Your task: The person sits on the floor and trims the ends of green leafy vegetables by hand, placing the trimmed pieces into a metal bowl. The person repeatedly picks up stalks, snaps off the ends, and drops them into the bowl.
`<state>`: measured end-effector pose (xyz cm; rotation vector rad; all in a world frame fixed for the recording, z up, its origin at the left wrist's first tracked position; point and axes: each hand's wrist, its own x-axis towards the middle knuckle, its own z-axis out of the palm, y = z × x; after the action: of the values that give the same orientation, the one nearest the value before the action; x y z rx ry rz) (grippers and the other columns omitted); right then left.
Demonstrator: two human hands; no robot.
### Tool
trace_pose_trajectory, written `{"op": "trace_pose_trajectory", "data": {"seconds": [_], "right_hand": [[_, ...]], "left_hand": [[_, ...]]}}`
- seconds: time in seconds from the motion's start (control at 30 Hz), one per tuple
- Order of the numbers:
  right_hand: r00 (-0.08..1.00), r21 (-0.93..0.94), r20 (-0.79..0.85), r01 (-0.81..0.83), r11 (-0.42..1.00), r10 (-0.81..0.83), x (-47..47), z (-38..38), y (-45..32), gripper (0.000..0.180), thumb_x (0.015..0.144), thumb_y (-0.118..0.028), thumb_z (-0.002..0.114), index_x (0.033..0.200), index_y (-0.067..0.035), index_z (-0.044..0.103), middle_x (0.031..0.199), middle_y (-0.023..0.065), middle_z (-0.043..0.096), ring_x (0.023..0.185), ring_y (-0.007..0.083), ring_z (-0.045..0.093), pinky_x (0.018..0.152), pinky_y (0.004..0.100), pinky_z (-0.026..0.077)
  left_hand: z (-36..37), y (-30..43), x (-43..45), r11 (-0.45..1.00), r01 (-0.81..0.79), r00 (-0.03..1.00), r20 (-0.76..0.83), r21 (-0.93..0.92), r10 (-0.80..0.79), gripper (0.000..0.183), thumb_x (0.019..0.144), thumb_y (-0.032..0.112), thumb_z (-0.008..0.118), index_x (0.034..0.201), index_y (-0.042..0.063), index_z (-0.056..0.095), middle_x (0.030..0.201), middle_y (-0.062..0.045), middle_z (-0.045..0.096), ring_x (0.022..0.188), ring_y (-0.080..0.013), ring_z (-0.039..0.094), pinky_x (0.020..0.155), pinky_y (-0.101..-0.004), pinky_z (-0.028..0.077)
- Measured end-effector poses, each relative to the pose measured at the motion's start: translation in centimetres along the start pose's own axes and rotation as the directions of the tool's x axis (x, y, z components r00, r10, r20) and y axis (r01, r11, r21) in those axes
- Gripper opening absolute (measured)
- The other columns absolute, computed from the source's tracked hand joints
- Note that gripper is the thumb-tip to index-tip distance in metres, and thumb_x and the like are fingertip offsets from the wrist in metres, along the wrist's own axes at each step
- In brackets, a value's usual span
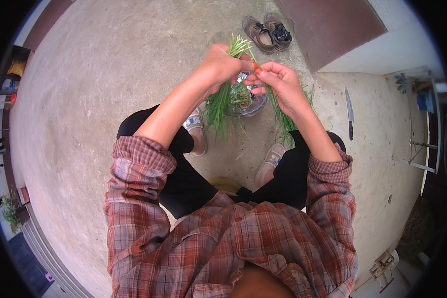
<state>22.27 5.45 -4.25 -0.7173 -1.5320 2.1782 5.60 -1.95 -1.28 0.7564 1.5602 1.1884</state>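
Note:
A bunch of thin green stalks, likely chives (219, 108), hangs from my left hand (225, 65), its pale cut ends pointing up past the fingers. My right hand (281, 80) meets it at the fingertips, where thumb and finger pinch a single stalk (252, 56). More green stalks (283, 119) show below and behind my right hand; whether it holds them or they lie on the floor I cannot tell. Beneath both hands stands a lined bin (259, 106) with plant scraps and other waste inside, partly covered by the hands and greens.
A kitchen knife with a black handle (349, 113) lies on the concrete floor at the right. A pair of worn shoes (267, 32) stands beyond the bin. My sandalled feet are on either side below the greens. A metal frame (415, 164) is at the far right, a wooden chair (384, 266) lower right.

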Motion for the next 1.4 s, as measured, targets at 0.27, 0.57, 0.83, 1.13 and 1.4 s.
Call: {"op": "trace_pose_trajectory", "data": {"seconds": [0.27, 0.57, 0.83, 1.13, 1.4], "right_hand": [[0.999, 0.007, -0.01, -0.045, 0.999, 0.045, 0.0, 0.1, -0.4, 0.017, 0.093, -0.015, 0.058, 0.095, 0.002, 0.059, 0.093, 0.0155, 0.067, 0.089, 0.0224, 0.067, 0.071, 0.03, 0.056], [0.996, 0.045, 0.013, -0.084, 0.995, 0.084, 0.0, -0.2, -0.7, 0.015, 0.094, -0.013, 0.053, 0.097, 0.001, 0.058, 0.096, 0.0148, 0.067, 0.092, 0.0233, 0.067, 0.072, 0.0307, 0.055], [0.99, 0.09, 0.077, -0.125, 0.988, 0.118, 0.2, -0.9, -0.6, 0.017, 0.096, -0.016, 0.048, 0.097, -0.001, 0.057, 0.098, 0.0141, 0.066, 0.095, 0.0253, 0.067, 0.069, 0.0303, 0.052], [0.978, 0.083, 0.136, -0.171, 0.982, 0.159, 0.2, -0.5, -0.6, 0.018, 0.097, -0.017, 0.047, 0.097, -0.001, 0.057, 0.097, 0.0135, 0.066, 0.095, 0.0256, 0.067, 0.069, 0.0299, 0.052], [0.996, -0.061, -0.002, -0.089, 0.994, 0.089, -0.2, 1.1, -1.0, 0.019, 0.093, -0.021, 0.059, 0.097, -0.002, 0.059, 0.09, 0.0095, 0.066, 0.084, 0.0186, 0.068, 0.061, 0.0247, 0.051]], "left_hand": [[-0.3, 0.3, 0.0, 1.0, -0.019, 1.0, -0.006, -0.007, 0.019, 0.009, 0.074, 0.005, 0.072, 0.077, -0.001, 0.066, 0.064, -0.005, 0.06, 0.047, -0.0097, 0.049, 0.041, -0.0251, 0.037], [-0.9, 0.9, 0.0, 0.988, 0.005, 0.981, -0.191, -0.152, -0.034, 0.023, 0.074, 0.013, 0.075, 0.087, -0.004, 0.068, 0.057, 0.001, 0.048, 0.046, -0.0089, 0.04, 0.044, -0.0268, 0.033], [-1.4, 1.7, -0.3, 0.971, 0.087, 0.991, -0.114, 0.222, -0.063, 0.024, 0.073, 0.01, 0.075, 0.092, -0.003, 0.069, 0.066, -0.005, 0.06, 0.046, -0.0103, 0.043, 0.042, -0.0281, 0.034], [-0.5, 2.1, -0.8, 1.0, 0.006, 0.993, -0.12, 0.003, -0.005, 0.016, 0.074, 0.008, 0.074, 0.086, -0.002, 0.071, 0.071, -0.007, 0.065, 0.048, -0.0097, 0.048, 0.041, -0.0248, 0.037], [-0.4, 1.1, -0.3, 1.0, -0.025, 0.997, -0.079, -0.019, 0.023, 0.013, 0.074, 0.008, 0.076, 0.078, -0.002, 0.068, 0.069, -0.007, 0.064, 0.048, -0.0096, 0.049, 0.041, -0.0244, 0.037]]}}
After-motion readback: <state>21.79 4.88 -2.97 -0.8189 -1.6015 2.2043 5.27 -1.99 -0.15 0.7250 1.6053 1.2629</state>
